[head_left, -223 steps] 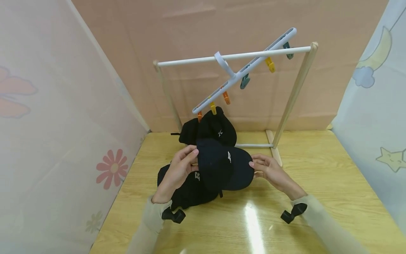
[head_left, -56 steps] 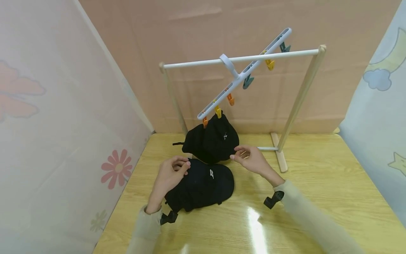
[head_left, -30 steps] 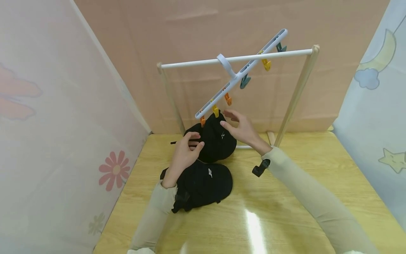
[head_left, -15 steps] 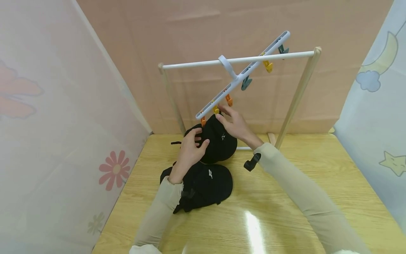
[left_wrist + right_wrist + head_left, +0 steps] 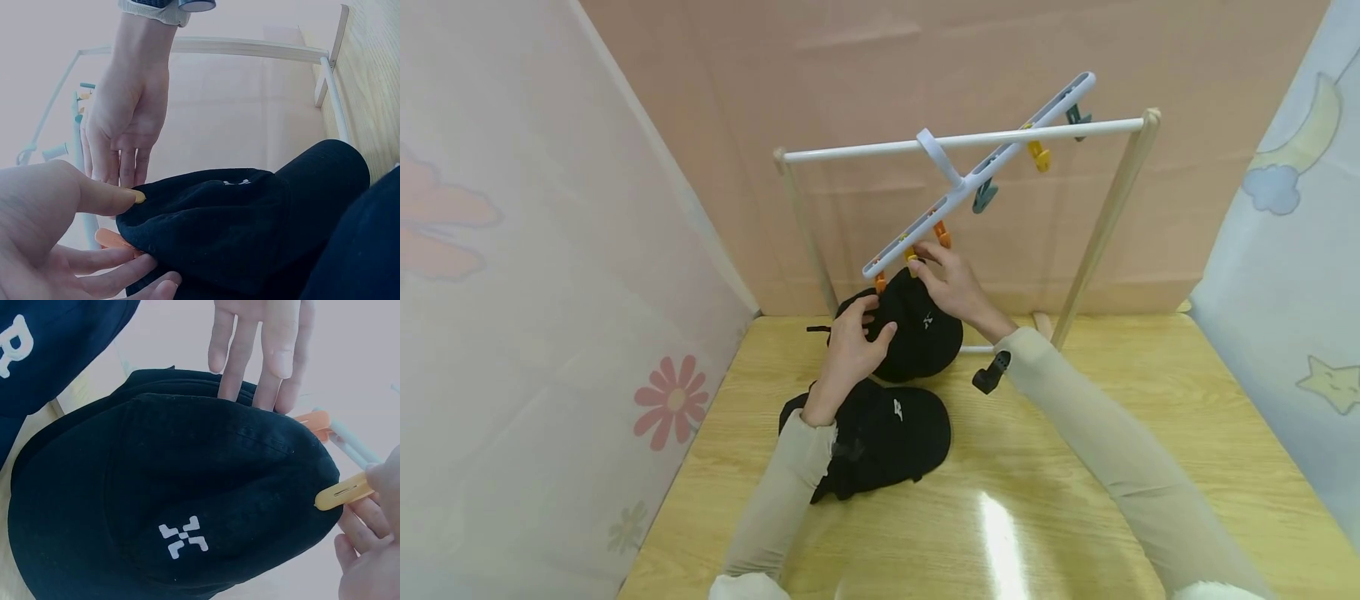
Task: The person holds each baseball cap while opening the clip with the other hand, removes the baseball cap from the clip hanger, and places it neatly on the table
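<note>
A black cap [image 5: 925,346] with a small white emblem hangs under the hanger's near end, its crown at an orange clip [image 5: 881,282] and a yellow clip [image 5: 340,492]. My right hand [image 5: 953,287] pinches the yellow clip at the cap's crown, thumb on one side and fingers on the other. Beside the cap, my left hand [image 5: 854,346] reaches up with loosely bent fingers; the right wrist view has its fingertips at the cap's upper edge. Another dark cap [image 5: 917,433] with a white logo lies on the table, partly covered by my left forearm.
The pale clip hanger [image 5: 958,190] hooks over the white bar of a wooden-legged rack [image 5: 1105,225]. More clips, among them a green clip [image 5: 984,197], hang along its farther half. A patterned wall stands on either side of the wooden table [image 5: 1075,500].
Earlier both hands held a dark cap in front; it now lies on the table. My hands have since moved up to the hanging cap, and my right hand has taken hold of the yellow clip.
</note>
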`<state>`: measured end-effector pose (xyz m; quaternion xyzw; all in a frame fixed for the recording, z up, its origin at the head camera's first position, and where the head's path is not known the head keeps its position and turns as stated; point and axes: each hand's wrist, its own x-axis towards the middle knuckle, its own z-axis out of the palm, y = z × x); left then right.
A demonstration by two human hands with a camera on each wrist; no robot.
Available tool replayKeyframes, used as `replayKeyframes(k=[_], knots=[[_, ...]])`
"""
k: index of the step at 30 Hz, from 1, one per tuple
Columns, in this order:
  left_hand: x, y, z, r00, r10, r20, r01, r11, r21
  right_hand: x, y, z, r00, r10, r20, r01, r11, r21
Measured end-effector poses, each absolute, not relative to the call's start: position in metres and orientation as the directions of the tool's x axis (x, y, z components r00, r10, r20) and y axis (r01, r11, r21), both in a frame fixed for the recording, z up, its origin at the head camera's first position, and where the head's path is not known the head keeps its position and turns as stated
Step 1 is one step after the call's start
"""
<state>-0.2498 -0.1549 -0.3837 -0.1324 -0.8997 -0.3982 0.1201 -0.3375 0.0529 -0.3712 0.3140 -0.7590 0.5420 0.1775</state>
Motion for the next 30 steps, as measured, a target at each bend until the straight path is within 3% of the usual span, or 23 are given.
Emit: replayKeyframes(k=[30], knots=[[-0.272,-0.138,-0.389,-0.926,0.114,0.360,0.351,0.611,0.710,-0.345,0.056,-0.372,-0.753,-0.258,0.605,-0.651,0.163,-0.741]])
